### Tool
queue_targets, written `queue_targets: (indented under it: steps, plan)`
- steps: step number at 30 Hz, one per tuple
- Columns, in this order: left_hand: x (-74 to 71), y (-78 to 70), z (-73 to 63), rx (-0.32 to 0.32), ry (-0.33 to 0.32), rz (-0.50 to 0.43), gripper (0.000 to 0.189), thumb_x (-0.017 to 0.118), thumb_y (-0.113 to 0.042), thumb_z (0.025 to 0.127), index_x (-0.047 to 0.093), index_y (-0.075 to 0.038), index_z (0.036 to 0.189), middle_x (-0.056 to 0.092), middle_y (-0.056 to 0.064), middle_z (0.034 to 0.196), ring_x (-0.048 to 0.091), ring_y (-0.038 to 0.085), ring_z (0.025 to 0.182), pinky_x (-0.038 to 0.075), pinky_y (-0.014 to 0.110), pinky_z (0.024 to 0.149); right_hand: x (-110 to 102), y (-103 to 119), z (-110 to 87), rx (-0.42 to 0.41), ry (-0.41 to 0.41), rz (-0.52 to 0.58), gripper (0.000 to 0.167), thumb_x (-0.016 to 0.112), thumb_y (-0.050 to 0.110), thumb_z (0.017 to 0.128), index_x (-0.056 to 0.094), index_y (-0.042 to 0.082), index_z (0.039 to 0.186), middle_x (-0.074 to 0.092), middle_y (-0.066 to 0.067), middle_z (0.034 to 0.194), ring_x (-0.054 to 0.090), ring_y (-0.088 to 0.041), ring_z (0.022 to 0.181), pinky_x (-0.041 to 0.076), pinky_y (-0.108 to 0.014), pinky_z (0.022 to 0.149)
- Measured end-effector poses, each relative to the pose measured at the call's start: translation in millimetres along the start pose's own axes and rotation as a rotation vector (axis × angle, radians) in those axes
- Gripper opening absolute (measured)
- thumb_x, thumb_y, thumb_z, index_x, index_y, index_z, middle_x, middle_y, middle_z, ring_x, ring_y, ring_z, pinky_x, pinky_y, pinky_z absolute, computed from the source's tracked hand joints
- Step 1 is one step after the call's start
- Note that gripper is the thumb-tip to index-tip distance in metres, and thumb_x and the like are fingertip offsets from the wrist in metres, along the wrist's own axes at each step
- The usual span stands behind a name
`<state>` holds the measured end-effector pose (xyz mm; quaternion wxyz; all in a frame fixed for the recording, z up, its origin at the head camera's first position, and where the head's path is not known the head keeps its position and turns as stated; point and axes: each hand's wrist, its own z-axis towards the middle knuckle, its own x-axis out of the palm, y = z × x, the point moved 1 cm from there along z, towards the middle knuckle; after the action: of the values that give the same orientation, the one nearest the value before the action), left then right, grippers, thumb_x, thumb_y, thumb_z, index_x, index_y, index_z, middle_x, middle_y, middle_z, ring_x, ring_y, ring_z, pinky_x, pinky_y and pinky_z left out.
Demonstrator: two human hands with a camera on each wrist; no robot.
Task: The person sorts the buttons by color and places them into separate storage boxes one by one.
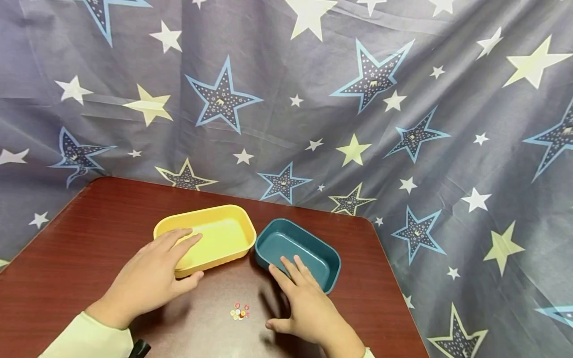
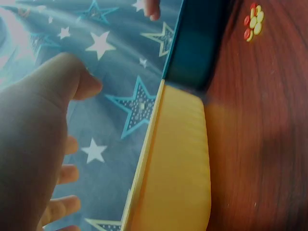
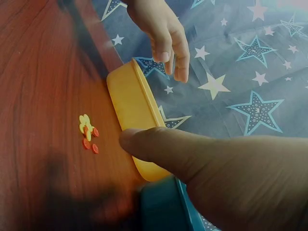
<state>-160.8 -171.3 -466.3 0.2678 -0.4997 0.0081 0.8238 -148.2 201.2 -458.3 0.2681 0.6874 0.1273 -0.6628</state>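
Observation:
My left hand (image 1: 149,278) hovers over the near left side of a yellow tray (image 1: 224,259), fingers extended and nothing in them. Over the near edge of a dark teal tray (image 1: 329,248) is my right hand (image 1: 309,308), its fingers spread and holding nothing. A small cluster of red and yellow button-like pieces (image 1: 240,313) lies on the table between the hands, nearer the right one. In the right wrist view the same small pieces (image 3: 88,132) appear flat and round. Both trays look bare inside where visible; the hands hide part of each.
The trays stand side by side, almost touching, on a reddish-brown wooden table (image 1: 112,214). A grey curtain with stars (image 1: 277,134) hangs right behind the table's back edge and along its right side. A black strap end (image 1: 140,349) shows by the left sleeve.

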Motion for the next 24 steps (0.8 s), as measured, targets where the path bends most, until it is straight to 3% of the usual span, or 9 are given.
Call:
queue_targets:
  steps: [9,12,17,20,24]
  plan:
    - [-6.2,11.3,-5.3,-0.241,-0.027,-0.091,0.056,0.086,-0.041,0.095,0.072,-0.018,0.144,0.07,0.011,0.138,0.068,0.041,0.123,0.058,0.068,0.096,4.3,5.6,2.9,-0.078,-0.045,-0.003,0.104,0.097,0.055,0.086,0.045,0.029,0.172,0.048,-0.002,0.175,0.044,-0.03,0.166,0.047,-0.055,0.13]
    - [-6.1,14.4,-8.0,-0.307,-0.068,-0.154,0.044,0.085,-0.035,0.096,0.075,-0.018,0.136,0.071,0.009,0.125,0.07,0.03,0.104,0.06,0.052,0.085,9.3,8.2,4.3,-0.106,-0.06,0.006,0.101,0.097,0.054,0.086,0.049,0.027,0.17,0.053,-0.003,0.171,0.051,-0.026,0.16,0.052,-0.05,0.126]
    - [0.1,27.1,-16.1,-0.448,-0.111,-0.263,0.027,0.082,-0.03,0.099,0.074,-0.019,0.123,0.067,0.001,0.105,0.061,0.005,0.085,0.047,0.02,0.073,17.5,11.9,8.9,-0.155,-0.051,0.041,0.091,0.095,0.05,0.088,0.056,0.018,0.164,0.064,0.0,0.157,0.062,-0.018,0.146,0.056,-0.041,0.121]
    - [4.6,36.7,-22.5,-0.54,-0.078,-0.321,0.021,0.078,-0.034,0.104,0.072,-0.02,0.118,0.067,-0.001,0.101,0.059,0.001,0.084,0.044,0.014,0.073,24.1,13.7,12.6,-0.173,-0.032,0.059,0.082,0.095,0.049,0.089,0.064,0.016,0.157,0.069,0.004,0.144,0.066,-0.011,0.133,0.058,-0.034,0.116]
    - [11.0,47.5,-28.5,-0.646,-0.005,-0.367,0.023,0.073,-0.042,0.108,0.069,-0.02,0.111,0.067,0.0,0.095,0.056,0.006,0.083,0.043,0.021,0.07,33.0,14.5,17.6,-0.179,-0.001,0.09,0.066,0.093,0.046,0.091,0.072,0.016,0.146,0.074,0.006,0.128,0.067,-0.003,0.115,0.06,-0.027,0.107]
